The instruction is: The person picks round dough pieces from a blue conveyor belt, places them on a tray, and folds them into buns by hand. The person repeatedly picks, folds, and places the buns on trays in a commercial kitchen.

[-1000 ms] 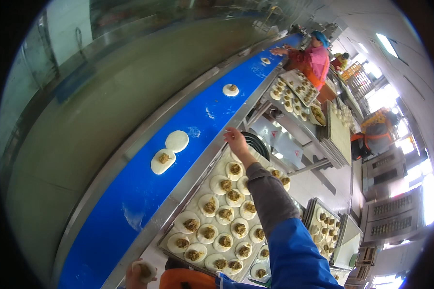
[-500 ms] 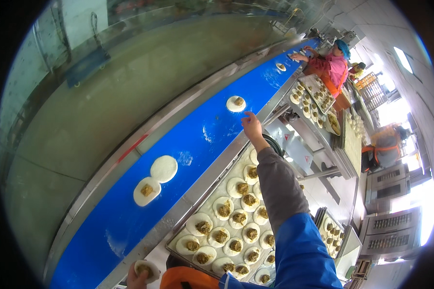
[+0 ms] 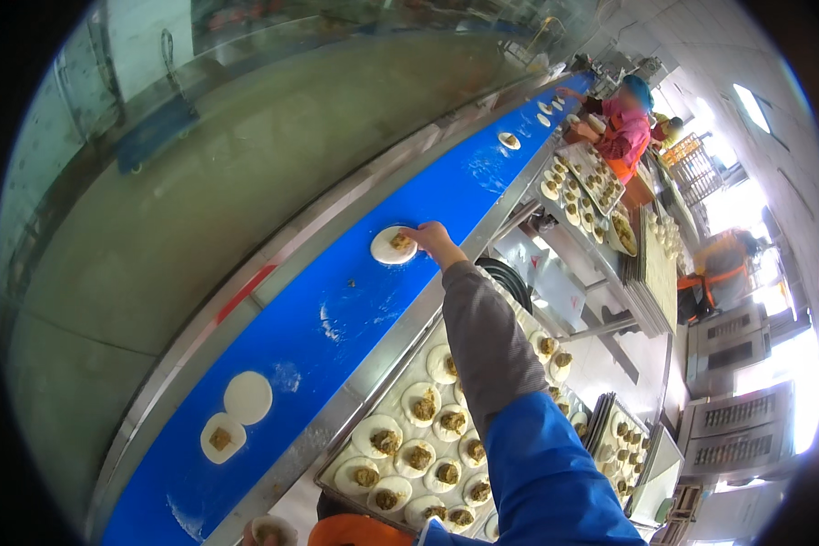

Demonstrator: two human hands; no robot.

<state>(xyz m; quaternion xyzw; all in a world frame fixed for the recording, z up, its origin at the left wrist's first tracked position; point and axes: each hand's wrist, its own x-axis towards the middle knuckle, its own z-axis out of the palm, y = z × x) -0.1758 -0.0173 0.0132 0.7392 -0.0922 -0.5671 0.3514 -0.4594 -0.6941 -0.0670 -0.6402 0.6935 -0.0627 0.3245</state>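
The bare right hand reaches onto the blue conveyor belt, its fingers drawn together at the brown filling on a flat white dough round; whether they grip it, I cannot tell. At the lower edge, the bare left hand, mostly cut off, is curled around a cream-coloured dough cup containing brownish filling. Beside the belt, a pale rectangular tray holds rows of white rounds, each topped with brown filling; the right sleeve hides some. A smaller rectangular tray farther right carries similar filled rounds.
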